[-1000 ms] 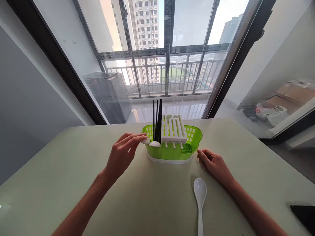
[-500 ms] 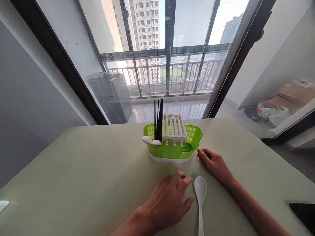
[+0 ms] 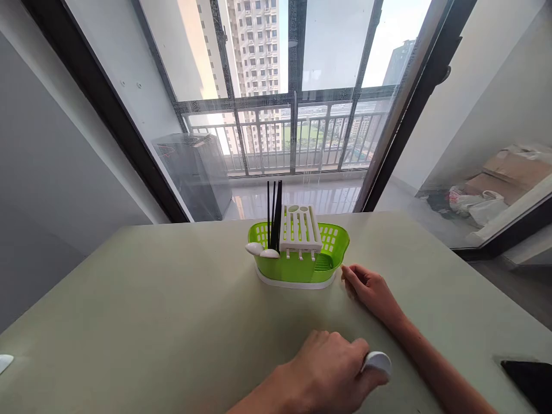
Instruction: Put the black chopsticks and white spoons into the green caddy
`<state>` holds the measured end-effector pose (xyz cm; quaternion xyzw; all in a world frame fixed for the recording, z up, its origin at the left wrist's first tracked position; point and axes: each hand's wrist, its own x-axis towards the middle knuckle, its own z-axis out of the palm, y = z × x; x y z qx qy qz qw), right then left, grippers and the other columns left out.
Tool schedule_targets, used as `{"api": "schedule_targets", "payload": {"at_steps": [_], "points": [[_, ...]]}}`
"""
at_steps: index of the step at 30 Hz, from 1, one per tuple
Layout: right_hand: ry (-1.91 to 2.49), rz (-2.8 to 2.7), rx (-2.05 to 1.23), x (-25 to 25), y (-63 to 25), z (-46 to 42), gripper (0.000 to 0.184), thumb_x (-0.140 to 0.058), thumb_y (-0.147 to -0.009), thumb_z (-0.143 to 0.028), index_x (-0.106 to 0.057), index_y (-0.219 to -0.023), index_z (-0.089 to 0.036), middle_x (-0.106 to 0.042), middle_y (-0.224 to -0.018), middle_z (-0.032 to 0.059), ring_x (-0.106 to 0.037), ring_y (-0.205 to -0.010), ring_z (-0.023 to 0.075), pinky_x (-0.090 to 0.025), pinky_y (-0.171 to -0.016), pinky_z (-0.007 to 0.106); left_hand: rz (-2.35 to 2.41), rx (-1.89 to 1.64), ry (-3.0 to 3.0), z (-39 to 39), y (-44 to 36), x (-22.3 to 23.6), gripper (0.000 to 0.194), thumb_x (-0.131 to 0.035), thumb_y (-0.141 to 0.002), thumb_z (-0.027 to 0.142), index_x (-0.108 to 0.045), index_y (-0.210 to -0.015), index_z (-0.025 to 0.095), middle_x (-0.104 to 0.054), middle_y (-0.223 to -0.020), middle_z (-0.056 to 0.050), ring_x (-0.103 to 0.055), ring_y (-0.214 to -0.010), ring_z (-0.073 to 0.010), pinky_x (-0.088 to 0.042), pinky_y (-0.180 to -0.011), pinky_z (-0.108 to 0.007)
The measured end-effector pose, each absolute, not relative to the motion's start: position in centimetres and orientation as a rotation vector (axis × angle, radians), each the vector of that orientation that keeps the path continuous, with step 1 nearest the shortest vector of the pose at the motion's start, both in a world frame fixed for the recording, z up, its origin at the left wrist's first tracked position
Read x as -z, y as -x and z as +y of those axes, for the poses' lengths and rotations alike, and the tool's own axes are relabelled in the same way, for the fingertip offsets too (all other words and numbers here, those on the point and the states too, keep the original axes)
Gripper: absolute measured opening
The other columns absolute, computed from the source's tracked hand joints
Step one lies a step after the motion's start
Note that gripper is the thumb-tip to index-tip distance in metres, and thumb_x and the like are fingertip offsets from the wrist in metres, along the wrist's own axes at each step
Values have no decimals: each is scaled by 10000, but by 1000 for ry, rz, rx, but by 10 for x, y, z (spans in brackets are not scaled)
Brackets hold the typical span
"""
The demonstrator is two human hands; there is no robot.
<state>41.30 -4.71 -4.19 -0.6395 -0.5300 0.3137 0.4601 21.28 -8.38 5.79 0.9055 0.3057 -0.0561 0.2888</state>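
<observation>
My left hand point(image 3: 328, 368) is closed around a white spoon point(image 3: 378, 362), low in the view. The spoon's bowl sticks out past my thumb, and my hand hides its handle. My right hand point(image 3: 366, 290) rests on the table with its fingers curled in, just off the right end of a green utensil holder point(image 3: 297, 269). I see nothing in its fingers. Black chopsticks point(image 3: 277, 221) stand upright in the holder's left part. Two white spoon bowls point(image 3: 254, 248) show at its left front rim. A white slotted rack with hooks point(image 3: 301, 229) covers its middle.
The holder stands on a white base tray point(image 3: 295, 284) on the pale table point(image 3: 181, 299). A black flat object point(image 3: 528, 382) lies at the right edge, and a white tip point(image 3: 5, 362) shows at the far left. Beyond the table is a glass door.
My left hand has taken hold of the white spoon that was lying on the table and lifted it, its bowl now by my thumb. My right hand has stayed beside the holder.
</observation>
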Motion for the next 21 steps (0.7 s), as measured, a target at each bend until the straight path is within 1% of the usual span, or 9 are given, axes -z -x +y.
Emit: {"api": "schedule_targets", "payload": {"at_steps": [2, 5, 7, 8, 11, 14, 17, 19, 21], "points": [[1570, -1304, -775, 42, -413, -47, 536, -476, -934, -710, -587, -723, -230, -581, -588, -10, -487, -525, 161, -406, -547, 277, 736, -54, -2381, -75, -186, -90, 421, -467, -982, 606, -676, -884, 254, -761, -789, -34, -720, -689, -227, -476, -565, -294], [1576, -1302, -770, 40, -411, -48, 540, -474, -933, -712, -588, -718, -230, -583, -591, -5, -491, -526, 165, -412, -553, 281, 737, -537, -2368, -53, -142, -141, 322, -416, -1052, 431, -679, -964, 270, -762, -834, -3, -705, -707, -158, -536, -678, -265], [1578, -1302, -765, 39, -410, -48, 547, -477, -923, -724, -590, -715, -231, -590, -590, -4, -500, -519, 167, -414, -547, 282, 955, -966, -2335, -37, -116, -169, 327, -398, -1055, 404, -670, -943, 259, -697, -682, 12, -641, -567, -142, -518, -565, -256], [1577, -1300, -765, 38, -410, -48, 550, -481, -917, -731, -590, -714, -231, -592, -589, -5, -504, -516, 167, -414, -542, 282, 1107, -1189, -2311, -30, -105, -179, 320, -414, -1048, 396, -667, -918, 249, -653, -622, 25, -594, -501, -128, -482, -498, -244], [1569, -1300, -773, 38, -408, -48, 551, -485, -909, -739, -584, -713, -234, -584, -578, -10, -508, -515, 170, -417, -533, 282, 1473, -1612, -2210, -9, -83, -195, 259, -459, -1024, 314, -643, -867, 222, -621, -642, 41, -530, -459, -87, -432, -452, -217], [1582, -1316, -763, 38, -408, -48, 545, -478, -920, -727, -578, -710, -234, -578, -577, -11, -507, -519, 169, -422, -543, 284, 1522, -1702, -2243, 10, -73, -190, 161, -494, -1013, 313, -619, -972, 220, -694, -813, 27, -590, -506, -73, -403, -430, -193], [1595, -1330, -747, 38, -408, -49, 536, -476, -934, -707, -580, -710, -231, -578, -586, -12, -504, -524, 165, -420, -552, 284, 1420, -1539, -2428, 30, -67, -170, 194, -527, -1010, 375, -575, -1123, 224, -739, -916, 4, -655, -551, -89, -408, -432, -184], [1601, -1323, -747, 38, -408, -49, 535, -480, -933, -707, -585, -712, -231, -577, -584, -16, -504, -521, 163, -419, -546, 282, 1351, -1384, -2579, 44, -65, -153, 211, -507, -1020, 384, -574, -1140, 224, -745, -879, 2, -683, -589, -106, -446, -498, -194], [1608, -1317, -746, 38, -408, -49, 539, -485, -928, -714, -586, -710, -231, -575, -579, -20, -508, -521, 162, -420, -545, 279, 1341, -1241, -2686, 55, -63, -138, 233, -455, -1037, 383, -592, -1145, 228, -727, -780, 20, -686, -604, -120, -449, -546, -205]]}}
